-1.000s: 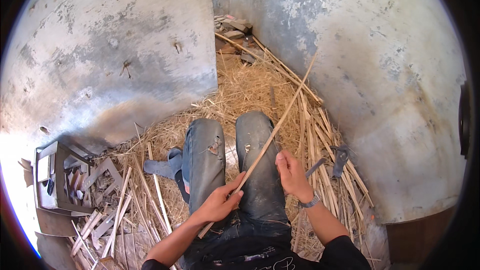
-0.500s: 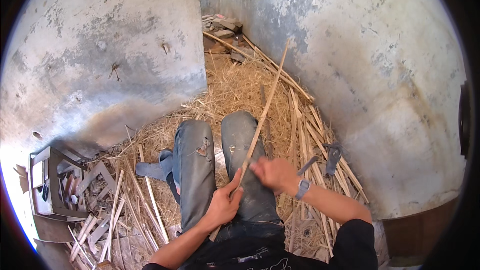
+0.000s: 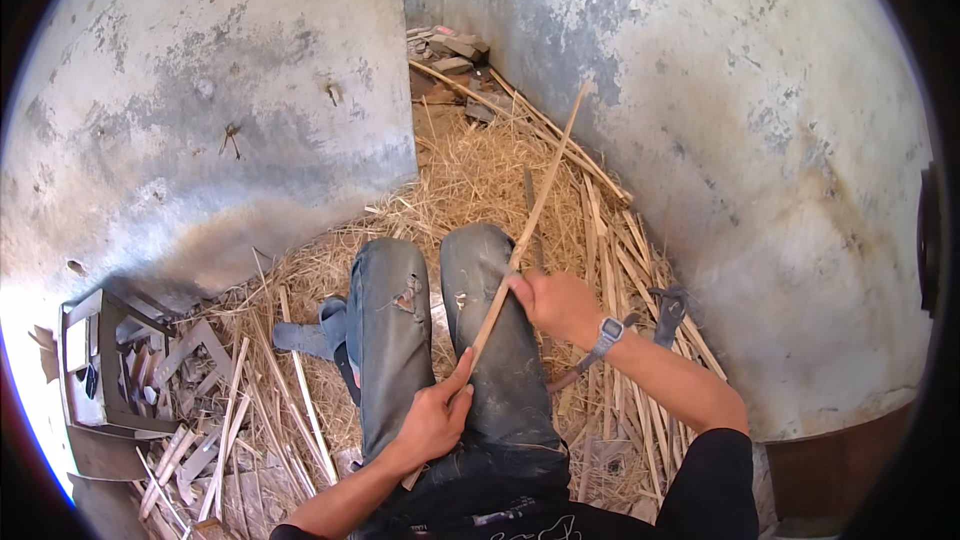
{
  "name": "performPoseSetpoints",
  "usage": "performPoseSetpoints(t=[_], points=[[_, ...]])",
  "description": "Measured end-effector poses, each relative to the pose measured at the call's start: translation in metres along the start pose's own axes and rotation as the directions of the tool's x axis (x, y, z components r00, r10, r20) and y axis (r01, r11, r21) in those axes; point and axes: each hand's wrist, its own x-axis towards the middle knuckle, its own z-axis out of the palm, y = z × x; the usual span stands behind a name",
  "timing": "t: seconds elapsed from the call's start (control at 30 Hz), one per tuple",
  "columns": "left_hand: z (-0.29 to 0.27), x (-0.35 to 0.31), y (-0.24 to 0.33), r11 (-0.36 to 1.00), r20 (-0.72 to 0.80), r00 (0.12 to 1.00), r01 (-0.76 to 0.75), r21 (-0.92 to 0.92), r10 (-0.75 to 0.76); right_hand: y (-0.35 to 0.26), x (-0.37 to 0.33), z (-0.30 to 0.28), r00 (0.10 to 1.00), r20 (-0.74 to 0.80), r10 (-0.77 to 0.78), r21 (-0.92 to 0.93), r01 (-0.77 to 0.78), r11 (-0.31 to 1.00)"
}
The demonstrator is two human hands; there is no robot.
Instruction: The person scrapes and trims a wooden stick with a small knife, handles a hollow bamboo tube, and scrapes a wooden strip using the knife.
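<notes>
A long, thin wooden strip (image 3: 545, 185), perhaps split bamboo, slants from my lap up past my knees toward the far right. My left hand (image 3: 435, 422) is closed around its lower part, index finger stretched along it. Farther up, my right hand (image 3: 562, 308), with a grey watch on the wrist, is closed with its thumb against the strip; its other fingers are mostly hidden. A curved brown piece like a tool handle (image 3: 577, 372) shows beneath the right wrist; whether the hand holds it I cannot tell. Both knees in worn, torn jeans (image 3: 395, 340) are under the strip.
Straw and shavings (image 3: 470, 175) cover the floor. Several long strips (image 3: 625, 270) lie along the right wall (image 3: 780, 190). At left are a frame-like stand (image 3: 110, 365) and scrap pieces. Rubble (image 3: 450, 48) lies in the far corner, and a sandal (image 3: 668, 315) at right.
My right hand has moved up along the strip, away from my left hand, and its thumb now rests against the strip. My left hand and the strip's lower end have shifted slightly left.
</notes>
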Motion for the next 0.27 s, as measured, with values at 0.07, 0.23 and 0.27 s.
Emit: performPoseSetpoints(t=[0.07, 0.23, 0.27], points=[[-0.002, 0.001, -0.004, 0.999, 0.005, 0.999, 0.035, 0.028, -0.035, -0.020, -0.013, -0.003, 0.994, 0.062, -0.087, -0.043, 0.090, 0.995], [-0.009, -0.010, 0.003, 0.999, 0.037, 0.999, 0.040, -0.007, -0.040, 0.009, 0.006, -0.010, 0.997, 0.033, -0.064, 0.001, 0.064, 0.998], [-0.010, -0.008, 0.004, 0.999, 0.030, 0.999, 0.039, -0.005, -0.039, 0.001, 0.000, 0.000, 0.994, 0.097, -0.056, -0.140, 0.069, 0.988]])
